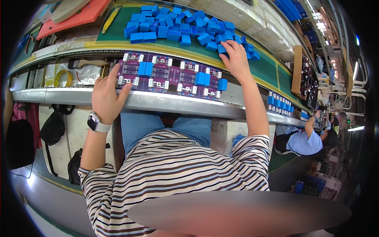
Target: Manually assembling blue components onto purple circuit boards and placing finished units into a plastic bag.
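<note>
R hand (237, 61) at blue block pile (173, 33), hiding some; can't tell if gripping. L hand (107, 96) spread wide at L end of purple circuit board (173, 75), btwn metal rail (158, 101) & green tabletop (268, 71); wood-handled tool (92, 63) nr L hand.

Lighting: bright, whitish, even over the purple circuit board (173, 75), with tube lights (356, 128) glowing far to its right and sheen on the metal rail (189, 103) just below it. Shadows: soft, deeper to the board's lower right, with a glare spot on the floor (55, 201) to its lower left. Quality: board fairly crisp, outlying straight edges bowed, corners black, blurred grey-red oval (237, 213) well below it
</note>
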`<state>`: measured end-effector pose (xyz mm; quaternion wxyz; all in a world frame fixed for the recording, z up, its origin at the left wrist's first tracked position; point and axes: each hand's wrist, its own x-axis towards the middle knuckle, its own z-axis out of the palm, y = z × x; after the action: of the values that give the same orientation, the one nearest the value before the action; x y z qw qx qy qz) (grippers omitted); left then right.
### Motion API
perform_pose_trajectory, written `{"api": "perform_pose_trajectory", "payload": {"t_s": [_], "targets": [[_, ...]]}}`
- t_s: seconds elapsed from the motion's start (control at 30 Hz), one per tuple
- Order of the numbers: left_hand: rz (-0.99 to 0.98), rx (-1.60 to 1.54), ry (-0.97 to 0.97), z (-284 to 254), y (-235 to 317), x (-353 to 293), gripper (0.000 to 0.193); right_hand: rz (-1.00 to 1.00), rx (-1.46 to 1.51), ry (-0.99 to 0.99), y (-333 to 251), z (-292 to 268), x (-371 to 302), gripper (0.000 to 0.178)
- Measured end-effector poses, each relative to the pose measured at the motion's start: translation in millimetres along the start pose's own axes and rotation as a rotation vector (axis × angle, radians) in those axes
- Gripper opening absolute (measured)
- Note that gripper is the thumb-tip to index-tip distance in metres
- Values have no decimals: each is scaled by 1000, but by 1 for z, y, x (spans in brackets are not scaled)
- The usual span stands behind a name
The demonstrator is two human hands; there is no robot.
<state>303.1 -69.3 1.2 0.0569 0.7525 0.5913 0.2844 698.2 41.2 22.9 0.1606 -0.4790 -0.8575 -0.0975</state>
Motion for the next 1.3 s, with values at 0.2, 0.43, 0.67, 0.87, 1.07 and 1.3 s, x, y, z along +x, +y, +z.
{"api": "perform_pose_trajectory", "payload": {"t_s": [0.2, 0.43, 0.67, 0.87, 1.07, 1.3], "targets": [[60, -114, -60, 9, 20, 0, 57, 68, -62, -115, 6, 0, 1, 39], [64, -134, -49, 18, 23, -3, 58, 130, 17, -205, -14, -16, 5, 37], [130, -81, 42, 18, 18, -5, 58, 99, 547, -322, -81, -36, -7, 40], [125, -123, 44, 20, 17, -5, 57, 141, 535, -331, -99, -32, -23, 38], [107, -120, 17, 21, 16, -7, 57, 56, 463, -288, -97, -25, -23, 36], [104, -121, 19, 22, 17, -7, 56, -24, 369, -316, -102, -32, -18, 35]]}}
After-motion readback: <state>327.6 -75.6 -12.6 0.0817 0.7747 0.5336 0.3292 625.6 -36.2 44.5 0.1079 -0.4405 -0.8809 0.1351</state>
